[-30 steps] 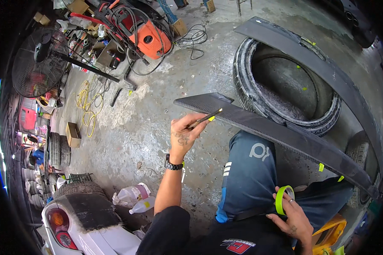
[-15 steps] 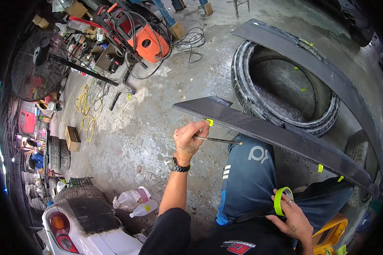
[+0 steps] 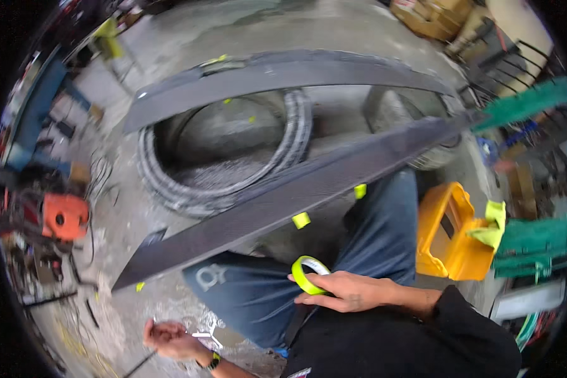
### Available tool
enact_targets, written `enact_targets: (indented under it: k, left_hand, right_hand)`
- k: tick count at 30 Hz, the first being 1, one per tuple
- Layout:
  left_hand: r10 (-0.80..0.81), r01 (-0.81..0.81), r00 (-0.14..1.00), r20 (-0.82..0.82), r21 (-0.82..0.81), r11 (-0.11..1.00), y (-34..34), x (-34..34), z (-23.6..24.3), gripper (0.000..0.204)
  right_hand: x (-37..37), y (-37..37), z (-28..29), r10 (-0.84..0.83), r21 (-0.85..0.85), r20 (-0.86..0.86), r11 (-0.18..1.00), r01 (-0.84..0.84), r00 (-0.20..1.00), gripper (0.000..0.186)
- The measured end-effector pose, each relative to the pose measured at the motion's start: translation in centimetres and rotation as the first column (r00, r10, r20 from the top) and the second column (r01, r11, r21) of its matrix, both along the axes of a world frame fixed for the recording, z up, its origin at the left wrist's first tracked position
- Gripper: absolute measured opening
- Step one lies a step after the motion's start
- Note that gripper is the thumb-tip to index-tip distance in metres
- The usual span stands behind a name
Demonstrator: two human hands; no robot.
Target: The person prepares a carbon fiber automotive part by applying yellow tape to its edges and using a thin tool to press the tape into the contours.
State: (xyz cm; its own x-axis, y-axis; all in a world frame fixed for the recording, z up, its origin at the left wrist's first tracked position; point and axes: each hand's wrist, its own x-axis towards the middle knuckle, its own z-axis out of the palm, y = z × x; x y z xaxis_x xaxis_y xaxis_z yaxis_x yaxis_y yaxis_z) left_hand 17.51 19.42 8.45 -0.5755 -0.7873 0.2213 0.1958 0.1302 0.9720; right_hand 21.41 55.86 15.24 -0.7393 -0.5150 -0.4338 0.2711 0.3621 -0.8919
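Note:
In my right hand (image 3: 349,291) is a roll of bright yellow-green tape (image 3: 300,275), its ring gripped between thumb and fingers above my lap. My left hand (image 3: 173,340) is low at the left, off the panel, with curled and blurred fingers. A thin dark rod (image 3: 142,363) sticks out below it, seemingly held there. Across my knees slants a long dark carbon-look panel (image 3: 283,195). Tape pieces hang from its near edge: one at the middle (image 3: 302,220), another farther right (image 3: 360,191), and one by the left end (image 3: 140,286).
Beyond the panel a large tyre (image 3: 164,195) lies flat, with a second long dark panel (image 3: 283,72) across it. A yellow plastic box (image 3: 441,252) stands right of my leg, near green panels (image 3: 535,246). An orange machine (image 3: 65,216) is at far left; cardboard boxes (image 3: 438,19) lie at back right.
The view has swung to the right. My left hand has left the panel's left end and dropped lower, palm turned. My right hand still grips the tape roll.

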Motion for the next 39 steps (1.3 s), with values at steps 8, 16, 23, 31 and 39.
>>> enact_targets:
  k: [8, 16, 23, 31, 39]
  left_hand:
    - [-0.305, 0.305, 0.952, 0.017, -0.063, 0.950, 6.5, -0.8, 4.9, 0.038]
    - [-0.664, 0.752, 0.642, 0.383, -0.145, 0.643, 13.1, -2.4, 5.1, 0.038]
    - [-0.437, 0.737, 0.675, 0.595, -0.520, 0.432, 14.9, -5.6, 5.6, 0.036]
    - [-0.491, 0.788, 0.600, 0.632, -0.574, 0.224, 16.6, -7.2, 6.4, 0.031]
    - [-0.532, 0.761, 0.636, 0.558, -0.569, 0.312, 13.2, -8.5, 5.7, 0.036]
  right_hand:
    - [5.1, 10.0, 3.3, -0.548, -0.486, -0.062, 0.746, 0.455, 0.834, 0.050]
    - [6.3, 34.2, -1.4, -0.788, -0.726, -0.064, -0.384, 0.570, -0.612, 0.030]
    - [-0.3, 44.0, -8.1, -0.872, -0.569, 0.279, -0.487, 0.663, -0.402, 0.036]
    - [3.1, 60.0, -16.4, -0.972, -0.294, 0.230, -0.110, 0.950, -0.042, 0.061]
    - [0.7, 60.2, -12.8, -0.962, -0.230, 0.252, -0.165, 0.959, -0.105, 0.036]
